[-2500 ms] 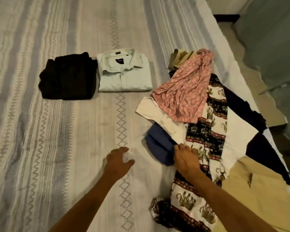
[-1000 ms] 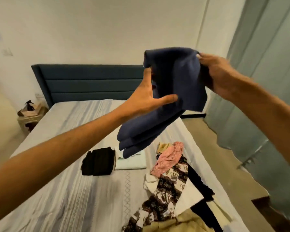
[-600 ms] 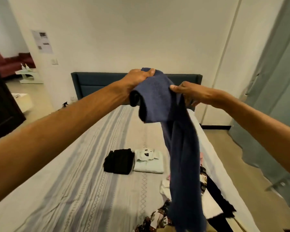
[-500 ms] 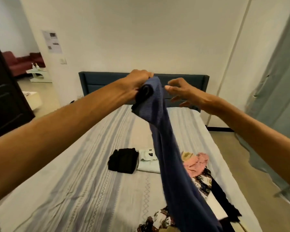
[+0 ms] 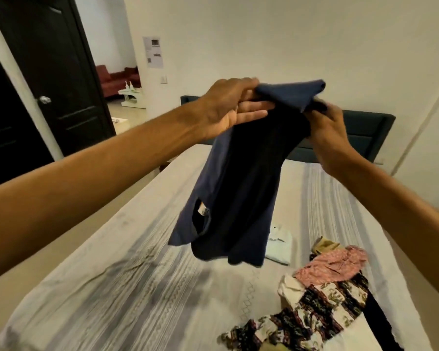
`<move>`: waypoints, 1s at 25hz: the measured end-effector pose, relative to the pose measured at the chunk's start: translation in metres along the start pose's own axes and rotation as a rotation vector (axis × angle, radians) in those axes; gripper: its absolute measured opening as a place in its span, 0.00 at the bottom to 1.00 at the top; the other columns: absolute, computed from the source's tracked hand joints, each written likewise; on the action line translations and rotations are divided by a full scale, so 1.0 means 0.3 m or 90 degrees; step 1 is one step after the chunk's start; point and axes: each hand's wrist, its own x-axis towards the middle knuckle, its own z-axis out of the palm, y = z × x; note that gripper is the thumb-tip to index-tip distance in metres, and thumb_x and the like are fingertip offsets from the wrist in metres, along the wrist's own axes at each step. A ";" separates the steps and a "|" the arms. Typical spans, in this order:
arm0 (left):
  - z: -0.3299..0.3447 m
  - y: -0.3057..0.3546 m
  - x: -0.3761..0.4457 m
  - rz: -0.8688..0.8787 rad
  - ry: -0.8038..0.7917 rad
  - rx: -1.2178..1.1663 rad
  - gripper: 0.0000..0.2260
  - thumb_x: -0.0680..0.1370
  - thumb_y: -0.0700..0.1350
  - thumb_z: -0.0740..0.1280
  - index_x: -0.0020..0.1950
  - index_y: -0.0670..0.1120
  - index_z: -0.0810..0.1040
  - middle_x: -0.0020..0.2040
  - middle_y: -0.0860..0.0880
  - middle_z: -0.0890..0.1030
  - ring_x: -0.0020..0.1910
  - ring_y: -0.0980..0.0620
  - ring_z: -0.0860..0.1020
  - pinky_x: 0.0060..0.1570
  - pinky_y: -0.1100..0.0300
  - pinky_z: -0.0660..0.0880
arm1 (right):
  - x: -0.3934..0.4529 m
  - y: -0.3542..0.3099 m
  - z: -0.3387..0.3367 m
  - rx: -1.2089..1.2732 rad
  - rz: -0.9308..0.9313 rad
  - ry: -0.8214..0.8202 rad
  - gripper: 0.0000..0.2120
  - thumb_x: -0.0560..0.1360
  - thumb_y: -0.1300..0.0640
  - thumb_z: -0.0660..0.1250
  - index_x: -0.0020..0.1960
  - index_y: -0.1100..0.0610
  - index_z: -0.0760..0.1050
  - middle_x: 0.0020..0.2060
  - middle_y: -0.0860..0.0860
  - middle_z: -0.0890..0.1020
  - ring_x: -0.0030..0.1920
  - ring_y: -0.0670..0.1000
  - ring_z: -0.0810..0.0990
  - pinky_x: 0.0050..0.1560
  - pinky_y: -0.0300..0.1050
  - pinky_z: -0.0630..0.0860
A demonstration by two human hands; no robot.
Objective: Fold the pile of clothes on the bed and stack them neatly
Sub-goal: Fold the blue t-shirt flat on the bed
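Held a navy garment point(image 5: 241, 178) up in the air over the bed point(image 5: 127, 295), at chest height in front of the dark headboard point(image 5: 365, 127). Gripped its top edge with the left hand point(image 5: 235, 105), thumb and upper fingers pinching the fabric, lower fingers stretched out flat beneath. Closed the right hand point(image 5: 325, 127) on the opposite end of that same bunched edge, fingers curled into the cloth. Hung loose below both hands, clear of the bedspread, with a small white label point(image 5: 202, 211) showing beside a dark opening near the lower left hem. Cast a soft shadow on the striped cover underneath.

Lay behind the hanging cloth, partly hidden by it: a folded pale shirt point(image 5: 279, 247) on the bed. Sprawled unfolded along the bed's right side, near the edge: a pink patterned piece point(image 5: 332, 267) on top, a tan item point(image 5: 323, 245) just behind it, a black-and-white elephant-print garment point(image 5: 314, 317) running toward the camera, a cream piece point(image 5: 288, 287) touching its left edge, and something dark point(image 5: 380, 323) along the right.

Stood open at the far left: a black door point(image 5: 58, 72), with a red sofa point(image 5: 117, 77) seen through the gap.
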 end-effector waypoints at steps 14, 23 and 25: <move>-0.358 -0.846 -0.104 -0.132 0.245 0.440 0.09 0.81 0.41 0.68 0.61 0.47 0.82 0.56 0.44 0.84 0.54 0.43 0.82 0.55 0.47 0.79 | 0.267 -0.154 0.136 -0.079 -0.036 -0.065 0.09 0.79 0.59 0.65 0.51 0.54 0.84 0.46 0.52 0.87 0.49 0.53 0.86 0.54 0.53 0.83; -0.350 -0.963 -0.215 -0.063 0.107 0.310 0.15 0.88 0.55 0.56 0.54 0.47 0.76 0.52 0.50 0.80 0.51 0.53 0.79 0.57 0.55 0.76 | 0.298 -0.007 -0.204 -0.026 0.142 0.043 0.10 0.75 0.52 0.78 0.51 0.57 0.84 0.43 0.48 0.87 0.44 0.48 0.87 0.48 0.45 0.83; -0.342 -0.996 -0.215 -0.044 0.204 0.290 0.16 0.88 0.56 0.55 0.54 0.48 0.77 0.51 0.51 0.80 0.51 0.54 0.79 0.60 0.55 0.76 | 0.295 0.001 -0.271 -0.083 0.129 0.008 0.10 0.71 0.49 0.81 0.42 0.53 0.83 0.37 0.46 0.86 0.39 0.47 0.85 0.44 0.42 0.83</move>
